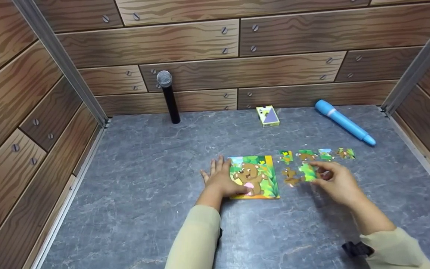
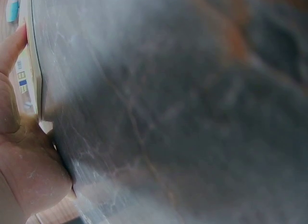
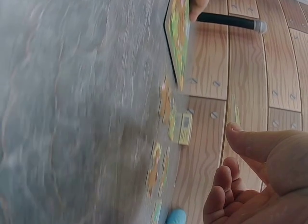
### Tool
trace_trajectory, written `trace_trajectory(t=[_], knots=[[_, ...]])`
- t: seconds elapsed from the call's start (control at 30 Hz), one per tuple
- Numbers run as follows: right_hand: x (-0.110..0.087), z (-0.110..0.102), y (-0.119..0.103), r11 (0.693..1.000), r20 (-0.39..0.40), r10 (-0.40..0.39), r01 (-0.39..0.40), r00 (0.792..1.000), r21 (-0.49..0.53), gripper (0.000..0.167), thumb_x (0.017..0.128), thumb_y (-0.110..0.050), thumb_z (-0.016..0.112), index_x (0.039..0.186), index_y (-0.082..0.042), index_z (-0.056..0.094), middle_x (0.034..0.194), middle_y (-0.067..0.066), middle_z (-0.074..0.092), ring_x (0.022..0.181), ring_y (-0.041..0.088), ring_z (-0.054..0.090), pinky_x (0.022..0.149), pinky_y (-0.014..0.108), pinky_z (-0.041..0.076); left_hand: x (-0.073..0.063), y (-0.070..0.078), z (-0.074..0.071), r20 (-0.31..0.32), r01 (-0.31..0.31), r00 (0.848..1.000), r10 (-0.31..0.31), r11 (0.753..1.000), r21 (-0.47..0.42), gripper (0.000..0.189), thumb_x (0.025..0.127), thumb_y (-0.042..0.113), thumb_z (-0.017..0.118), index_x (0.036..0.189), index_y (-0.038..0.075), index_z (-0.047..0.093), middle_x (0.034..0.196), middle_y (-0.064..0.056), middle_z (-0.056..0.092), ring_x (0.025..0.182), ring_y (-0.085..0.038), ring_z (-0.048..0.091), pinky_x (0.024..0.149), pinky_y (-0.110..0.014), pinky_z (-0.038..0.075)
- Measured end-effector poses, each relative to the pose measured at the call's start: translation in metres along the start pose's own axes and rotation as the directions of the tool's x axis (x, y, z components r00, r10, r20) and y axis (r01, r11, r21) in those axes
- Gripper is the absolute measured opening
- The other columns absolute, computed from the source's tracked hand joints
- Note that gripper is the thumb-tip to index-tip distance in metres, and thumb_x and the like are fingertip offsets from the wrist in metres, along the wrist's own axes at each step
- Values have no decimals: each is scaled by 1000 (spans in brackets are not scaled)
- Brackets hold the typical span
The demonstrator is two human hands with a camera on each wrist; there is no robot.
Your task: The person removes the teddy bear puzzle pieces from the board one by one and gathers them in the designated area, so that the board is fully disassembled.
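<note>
A square bear jigsaw puzzle [image 1: 250,173] lies flat on the grey table. My left hand [image 1: 220,182] rests at its left edge, fingers spread and the thumb lying over the picture's lower part. To the right of the puzzle, my right hand [image 1: 337,184] pinches a green puzzle piece [image 1: 307,172] between thumb and fingers. In the right wrist view this piece [image 3: 236,111] shows as a thin edge above the thumb. A brown puzzle piece [image 1: 290,176] lies between the puzzle and the held piece. Several more pieces, among them a bear-patterned piece [image 1: 307,155], form a row behind.
Near the back wall stands a black microphone [image 1: 170,99] with a silver head. A card box [image 1: 268,116] lies behind the puzzle, and a blue pen-shaped object [image 1: 345,121] lies at the back right. Wood-patterned walls [image 1: 185,41] enclose the grey table [image 1: 140,186].
</note>
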State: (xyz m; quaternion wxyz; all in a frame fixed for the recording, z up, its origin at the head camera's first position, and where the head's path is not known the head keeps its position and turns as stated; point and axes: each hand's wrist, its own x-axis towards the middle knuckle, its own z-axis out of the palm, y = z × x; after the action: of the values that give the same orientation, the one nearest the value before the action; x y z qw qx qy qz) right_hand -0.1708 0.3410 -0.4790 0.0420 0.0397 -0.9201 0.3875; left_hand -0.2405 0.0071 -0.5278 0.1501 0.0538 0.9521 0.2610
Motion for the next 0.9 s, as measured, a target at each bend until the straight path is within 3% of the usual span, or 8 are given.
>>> trace_trajectory(t=[0.37, 0.63, 0.9], knots=[[-1, -29, 23, 998, -31, 10, -12, 999, -61, 51, 90, 5, 77, 139, 7, 63, 109, 26, 66, 86, 27, 61, 61, 26, 50, -2, -1, 0, -9, -17, 1000, 17, 1000, -23, 131, 68, 70, 90, 170, 20, 26, 178, -9, 8, 163, -33, -3, 122, -72, -8], [-3, -41, 41, 995, -38, 76, -78, 996, -67, 54, 93, 4, 74, 145, 7, 58, 113, 30, 64, 87, 27, 59, 58, 26, 51, 1, -2, 1, 6, 1, 1000, -1, 1000, -12, 130, 70, 70, 89, 171, 21, 24, 178, -8, 7, 163, -33, -4, 122, -71, -9], [1, -45, 62, 988, -5, 131, -131, 991, -79, 55, 97, 4, 69, 149, 9, 51, 119, 38, 62, 99, 46, 63, 67, 31, 53, 0, -1, 1, 2, -3, 1000, 3, 1000, -16, 130, 69, 71, 89, 171, 22, 24, 178, -8, 6, 163, -33, -5, 122, -71, -8]])
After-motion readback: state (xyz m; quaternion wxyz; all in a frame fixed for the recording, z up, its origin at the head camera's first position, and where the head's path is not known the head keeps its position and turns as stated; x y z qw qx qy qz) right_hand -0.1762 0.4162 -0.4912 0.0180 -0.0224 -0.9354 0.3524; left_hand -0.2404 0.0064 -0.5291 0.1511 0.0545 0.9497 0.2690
